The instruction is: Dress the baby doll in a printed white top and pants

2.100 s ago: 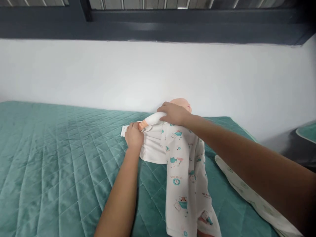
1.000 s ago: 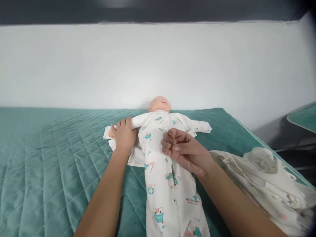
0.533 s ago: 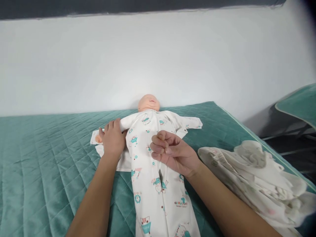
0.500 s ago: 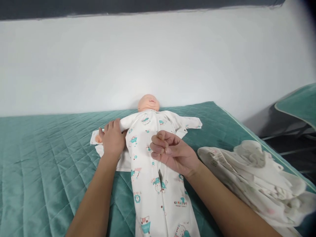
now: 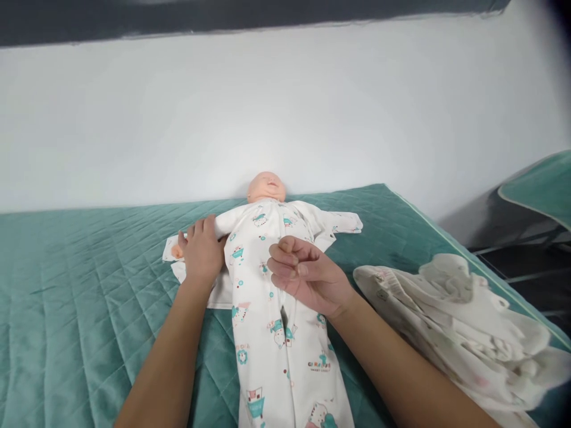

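Note:
A baby doll point(image 5: 266, 187) lies on its back, wearing a white romper point(image 5: 254, 291) with teal and pink prints. My left hand point(image 5: 203, 249) is wrapped over the doll's sleeved arm on the left; the doll's small hand point(image 5: 177, 251) shows past my fingers at the cuff. Above the romper's middle hovers my right hand point(image 5: 307, 273), palm partly up, with curled fingers and the thumb against them. Nothing shows in it. The doll's other sleeve point(image 5: 348, 222) stretches out to the right.
Crumpled white clothing point(image 5: 464, 333) is heaped to the right on the green quilted cover point(image 5: 89, 309). A white wall point(image 5: 285, 107) stands behind the doll's head. At the far right a green-covered edge point(image 5: 542, 190) juts in above a dark gap.
The view has shifted slightly, so the doll's body appears a little further left. Both hands keep nearly the same pose and place.

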`<move>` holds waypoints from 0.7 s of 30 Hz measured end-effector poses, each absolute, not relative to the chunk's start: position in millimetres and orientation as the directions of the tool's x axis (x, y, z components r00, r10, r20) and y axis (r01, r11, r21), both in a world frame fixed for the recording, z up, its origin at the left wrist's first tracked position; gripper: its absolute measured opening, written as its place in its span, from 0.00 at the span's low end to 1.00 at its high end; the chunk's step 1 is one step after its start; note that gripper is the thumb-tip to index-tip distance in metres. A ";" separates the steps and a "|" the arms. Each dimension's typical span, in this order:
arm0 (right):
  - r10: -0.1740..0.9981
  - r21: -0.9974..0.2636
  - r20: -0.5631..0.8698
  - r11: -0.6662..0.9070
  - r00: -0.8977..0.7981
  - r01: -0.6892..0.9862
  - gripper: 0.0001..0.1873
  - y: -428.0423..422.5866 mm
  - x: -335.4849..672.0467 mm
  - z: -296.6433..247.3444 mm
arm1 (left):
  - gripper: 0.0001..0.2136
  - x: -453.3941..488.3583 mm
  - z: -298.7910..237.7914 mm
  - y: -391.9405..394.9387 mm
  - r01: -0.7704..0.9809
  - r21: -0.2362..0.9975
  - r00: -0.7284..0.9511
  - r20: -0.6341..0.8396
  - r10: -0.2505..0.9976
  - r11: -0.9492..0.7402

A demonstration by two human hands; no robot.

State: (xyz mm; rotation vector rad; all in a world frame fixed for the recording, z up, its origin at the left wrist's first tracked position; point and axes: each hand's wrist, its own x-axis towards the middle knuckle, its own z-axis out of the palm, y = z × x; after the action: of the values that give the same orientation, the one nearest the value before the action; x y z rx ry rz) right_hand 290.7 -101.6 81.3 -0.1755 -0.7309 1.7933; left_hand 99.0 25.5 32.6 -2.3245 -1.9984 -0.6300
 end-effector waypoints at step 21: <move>0.886 -0.522 0.263 -0.202 -0.381 -0.829 0.11 -102.5 291.3 78.8 | 0.22 100.6 32.7 24.9 0.959 0.229 0.094 0.305 0.948 -0.169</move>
State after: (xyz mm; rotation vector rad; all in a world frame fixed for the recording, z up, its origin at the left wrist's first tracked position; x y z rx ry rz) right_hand 291.3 -102.5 78.8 -0.1117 -0.7168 1.8284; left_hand 100.6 24.9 32.7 -2.3022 -2.0065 -0.6045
